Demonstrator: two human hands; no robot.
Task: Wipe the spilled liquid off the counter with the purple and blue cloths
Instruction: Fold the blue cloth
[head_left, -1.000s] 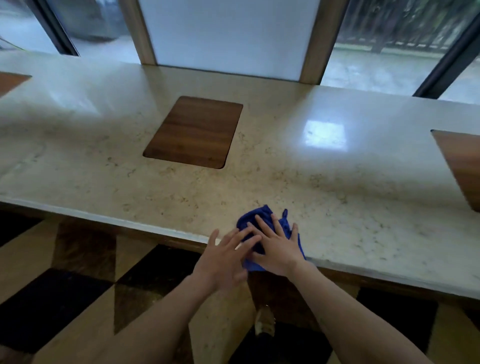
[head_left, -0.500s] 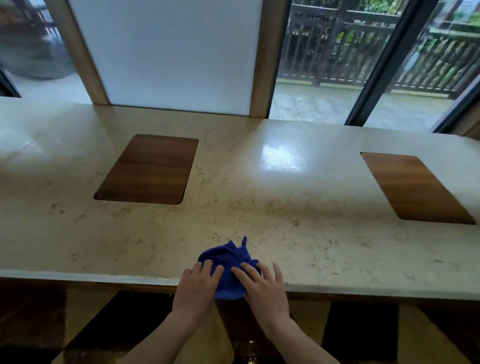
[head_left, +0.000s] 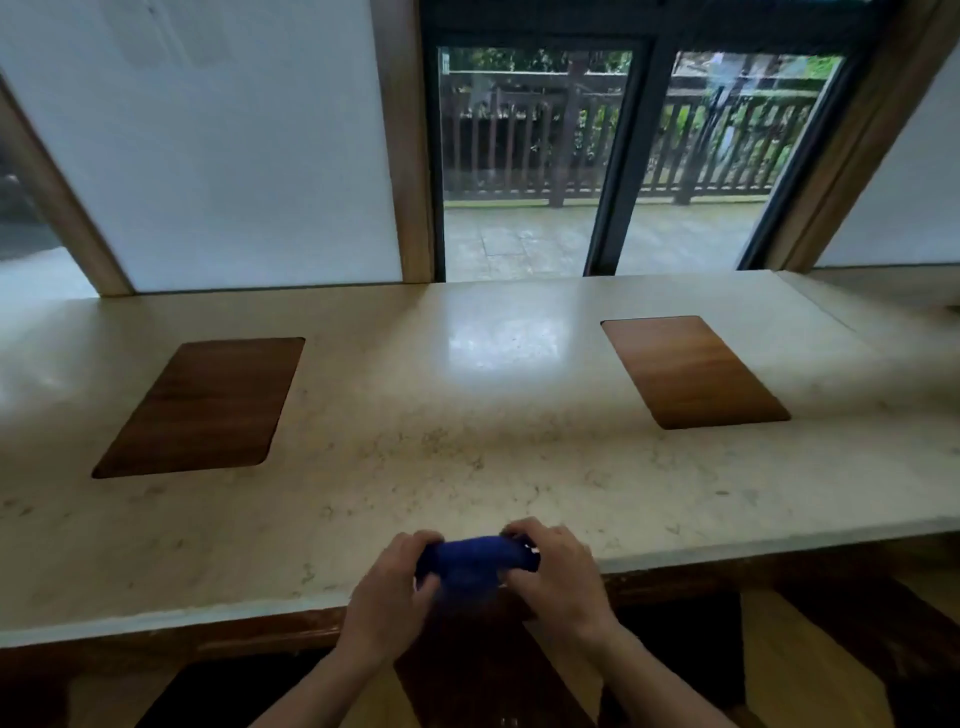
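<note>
A bunched blue cloth (head_left: 475, 564) sits between both hands over the near edge of the pale stone counter (head_left: 467, 467). My left hand (head_left: 389, 592) grips its left end and my right hand (head_left: 558, 571) grips its right end, fingers curled around it. The cloth looks lifted slightly off the counter top. No purple cloth shows in the head view, and I cannot make out any liquid on the stone.
Two wooden inlays are set into the counter, one at the left (head_left: 200, 405) and one at the right (head_left: 693, 371). A white wall panel and a glass door (head_left: 597, 161) to a fenced terrace stand behind the counter. Checkered floor lies below the near edge.
Both hands went from pressing flat on the spread cloth to gripping it bunched between them at the counter's edge. The camera tilted up and shifted right, bringing the right inlay and door into sight.
</note>
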